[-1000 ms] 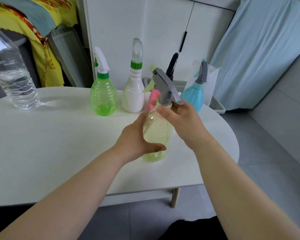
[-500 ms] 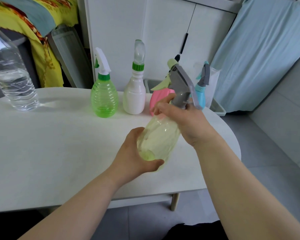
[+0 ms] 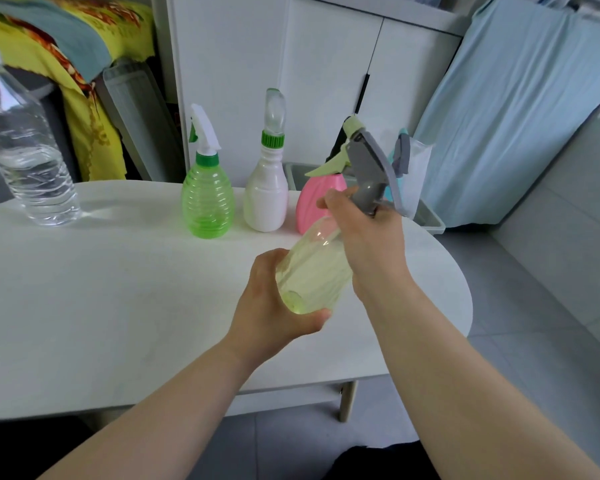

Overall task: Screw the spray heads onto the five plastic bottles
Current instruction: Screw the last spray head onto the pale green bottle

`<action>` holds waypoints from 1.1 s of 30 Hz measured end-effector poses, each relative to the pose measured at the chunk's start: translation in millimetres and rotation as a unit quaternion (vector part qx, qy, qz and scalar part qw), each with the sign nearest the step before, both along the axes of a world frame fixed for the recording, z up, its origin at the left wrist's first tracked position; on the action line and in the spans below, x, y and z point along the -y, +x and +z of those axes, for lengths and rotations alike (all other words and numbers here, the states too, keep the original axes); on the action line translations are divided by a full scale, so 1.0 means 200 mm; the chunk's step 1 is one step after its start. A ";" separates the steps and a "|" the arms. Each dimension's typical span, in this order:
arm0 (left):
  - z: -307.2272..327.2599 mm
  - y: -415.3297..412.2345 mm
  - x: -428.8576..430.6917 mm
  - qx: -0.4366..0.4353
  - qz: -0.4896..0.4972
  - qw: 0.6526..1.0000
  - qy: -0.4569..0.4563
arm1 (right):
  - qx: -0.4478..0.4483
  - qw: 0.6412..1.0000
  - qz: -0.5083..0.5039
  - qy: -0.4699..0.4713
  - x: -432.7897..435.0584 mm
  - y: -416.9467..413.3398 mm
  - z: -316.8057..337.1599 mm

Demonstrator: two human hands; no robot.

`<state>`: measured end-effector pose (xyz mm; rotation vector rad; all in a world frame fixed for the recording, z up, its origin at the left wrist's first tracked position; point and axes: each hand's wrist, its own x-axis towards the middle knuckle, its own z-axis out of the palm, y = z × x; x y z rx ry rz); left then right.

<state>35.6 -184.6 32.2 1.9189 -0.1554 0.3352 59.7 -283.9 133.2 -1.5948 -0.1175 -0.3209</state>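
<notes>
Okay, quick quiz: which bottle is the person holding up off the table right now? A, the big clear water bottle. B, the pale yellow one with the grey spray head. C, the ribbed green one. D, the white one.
B: the left hand grips the base of the pale yellow bottle, tilted above the table, while the right hand holds its neck below the grey spray head.

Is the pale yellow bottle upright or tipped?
Tipped. The pale yellow bottle is off the table, base toward the camera in the left hand; the right hand grips its grey spray head.

Yellow bottle (image 3: 314, 268) tilted, grey spray head (image 3: 371, 171) on
</notes>
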 end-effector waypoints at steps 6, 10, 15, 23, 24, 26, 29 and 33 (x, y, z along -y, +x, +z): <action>0.00 0.04 0.01 -0.019 -0.029 0.999 -0.035 | -0.020 0.994 0.089 -0.054 0.06 -0.04 -0.11; 0.00 0.05 0.02 -0.034 -0.106 0.994 0.019 | -0.012 0.993 0.035 -0.113 0.14 -0.03 -0.19; -0.10 0.12 -0.05 -0.056 0.004 0.959 0.278 | 0.023 0.989 -0.107 -0.099 0.33 0.09 -0.18; -0.21 0.17 -0.09 -0.102 0.051 0.910 0.398 | 0.005 0.962 -0.251 -0.107 0.68 0.38 -0.17; -0.21 0.17 -0.09 -0.098 0.054 0.910 0.398 | -0.002 0.960 -0.258 -0.109 0.70 0.41 -0.18; -0.21 0.17 -0.10 -0.090 0.058 0.912 0.397 | -0.019 0.955 -0.273 -0.111 0.73 0.48 -0.18; -0.21 0.17 -0.10 -0.089 0.059 0.911 0.397 | -0.035 0.949 -0.286 -0.125 0.76 0.56 -0.19; -0.22 0.18 -0.10 -0.086 0.067 0.910 0.401 | -0.042 0.947 -0.284 -0.147 0.79 0.63 -0.21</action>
